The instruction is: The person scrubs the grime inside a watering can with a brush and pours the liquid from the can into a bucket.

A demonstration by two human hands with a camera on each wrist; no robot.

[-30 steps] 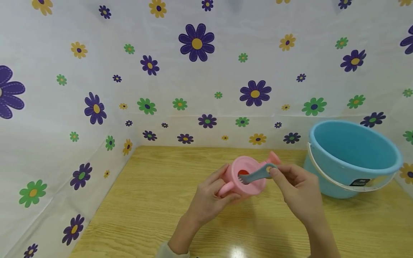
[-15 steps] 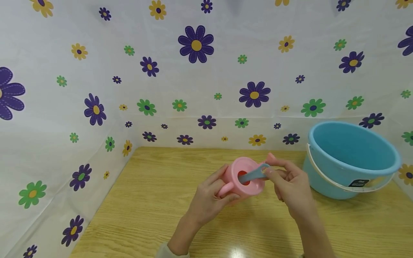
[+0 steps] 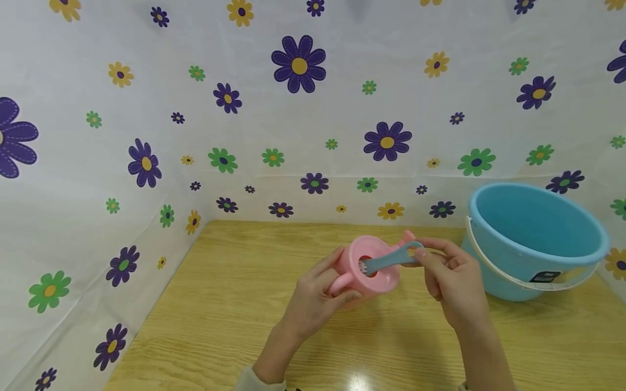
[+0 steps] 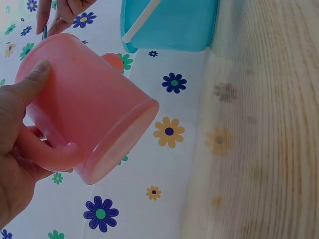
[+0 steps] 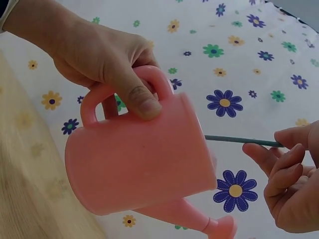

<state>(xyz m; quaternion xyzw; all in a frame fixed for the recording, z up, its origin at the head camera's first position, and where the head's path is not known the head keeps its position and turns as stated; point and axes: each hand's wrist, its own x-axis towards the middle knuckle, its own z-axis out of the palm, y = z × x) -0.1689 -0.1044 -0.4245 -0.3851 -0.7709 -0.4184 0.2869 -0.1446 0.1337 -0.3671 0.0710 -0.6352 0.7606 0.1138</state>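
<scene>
A pink watering can [image 3: 383,283] is held up over the table, tilted with its open top facing the head camera. My left hand [image 3: 310,301] grips it at the handle, the thumb lying along the body. My right hand [image 3: 457,285] pinches the end of a flat blue tool [image 3: 391,259] between thumb and fingers. Short pale prongs or bristles at the tool's far end sit in the can's round opening, where something red shows. In the right wrist view, the can's spout [image 5: 174,214] points down and right, and the tool appears as a thin strip.
A light blue bucket [image 3: 513,282] with a white handle stands on the wooden table [image 3: 235,282], just right of my right hand. Behind and to the left rises a white sheet [image 3: 269,119] printed with flowers.
Half a second ago the blue tool went deeper into the can, hiding its pronged end. My right hand has since drawn back right, and that end shows again. The can stays nearly still.
</scene>
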